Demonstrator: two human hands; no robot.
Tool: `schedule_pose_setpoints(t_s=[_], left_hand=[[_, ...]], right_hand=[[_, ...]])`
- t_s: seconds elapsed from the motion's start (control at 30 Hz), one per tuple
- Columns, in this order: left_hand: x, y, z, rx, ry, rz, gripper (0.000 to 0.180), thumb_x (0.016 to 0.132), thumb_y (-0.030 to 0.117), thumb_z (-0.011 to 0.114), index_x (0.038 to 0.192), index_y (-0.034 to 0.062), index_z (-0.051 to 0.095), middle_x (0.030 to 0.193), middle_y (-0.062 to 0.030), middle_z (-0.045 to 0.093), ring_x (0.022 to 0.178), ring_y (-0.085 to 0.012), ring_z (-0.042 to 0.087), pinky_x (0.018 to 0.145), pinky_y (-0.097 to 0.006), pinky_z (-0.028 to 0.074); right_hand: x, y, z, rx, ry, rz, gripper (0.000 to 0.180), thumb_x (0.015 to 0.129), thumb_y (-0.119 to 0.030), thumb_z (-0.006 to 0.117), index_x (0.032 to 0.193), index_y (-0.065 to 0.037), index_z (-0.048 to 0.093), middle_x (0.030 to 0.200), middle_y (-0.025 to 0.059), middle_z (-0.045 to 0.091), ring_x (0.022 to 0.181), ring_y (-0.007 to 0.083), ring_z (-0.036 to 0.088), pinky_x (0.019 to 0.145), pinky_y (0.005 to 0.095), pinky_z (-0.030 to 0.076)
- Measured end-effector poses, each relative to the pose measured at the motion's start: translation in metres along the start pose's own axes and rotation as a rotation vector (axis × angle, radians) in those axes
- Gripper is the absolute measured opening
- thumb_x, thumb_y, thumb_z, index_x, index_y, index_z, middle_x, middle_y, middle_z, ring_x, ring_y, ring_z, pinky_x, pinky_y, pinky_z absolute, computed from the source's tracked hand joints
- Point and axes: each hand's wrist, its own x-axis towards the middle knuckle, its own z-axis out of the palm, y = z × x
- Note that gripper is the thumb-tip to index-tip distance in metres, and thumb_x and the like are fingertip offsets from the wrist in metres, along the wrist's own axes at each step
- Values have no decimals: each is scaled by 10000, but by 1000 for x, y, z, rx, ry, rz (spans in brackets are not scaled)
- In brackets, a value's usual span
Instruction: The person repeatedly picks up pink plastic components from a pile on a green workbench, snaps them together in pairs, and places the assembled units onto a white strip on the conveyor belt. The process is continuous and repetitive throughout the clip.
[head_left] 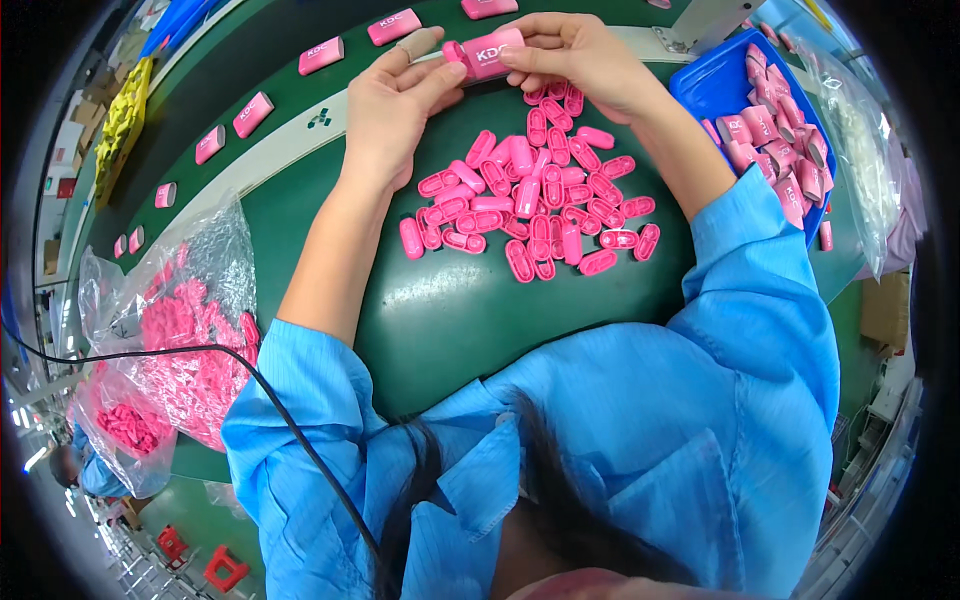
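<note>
At the far edge of the green table, my two hands meet at a pink printed case shell (493, 55). My right hand (580, 62) pinches the shell from its right side, fingers closed. A small pink oval end cap (455, 51) sits at the shell's left end, between the fingertips of my left hand (392, 100). A pale cover wraps one left finger. I cannot tell whether the cap is seated in the shell or only touching it. Below my hands lies a loose pile of pink oval end caps (527, 196), some hollow side up.
At the right stands a blue bin (690, 88) full of pink shells (785, 150), beside a clear bag (850, 130). Another plastic bag (190, 310) holds pink parts at the left. Several pink cases (321, 56) lie on the green belt (275, 75) beyond a pale rail. A black cable (290, 415) crosses my left sleeve.
</note>
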Motion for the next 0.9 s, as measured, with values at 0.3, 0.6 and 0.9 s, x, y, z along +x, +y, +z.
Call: schedule_pose_setpoints(t_s=[0.3,0.6,0.9], left_hand=[[-3,5,1,285,28,77,323,844,72,698,1145,-32,640,1036,-114,683,896,-166,669,834,-276,549],[0,-5,-2,190,17,174,360,865,98,679,1185,-52,611,1006,-118,696,877,-139,664,783,-248,536],[-23,3,24,1083,85,433,452,853,75,601,1227,-120,440,815,-263,653,732,-426,649,668,-441,528]], right_hand=[[-5,3,14,111,52,-7,372,893,-184,669,1192,18,577,986,85,682,808,88,652,762,213,530],[-10,0,20,20,116,-143,314,891,-91,649,1174,28,582,1012,108,677,869,126,658,777,234,543],[-16,-6,36,-273,249,-186,380,880,-106,660,1224,24,561,1045,98,668,919,137,636,809,250,515]])
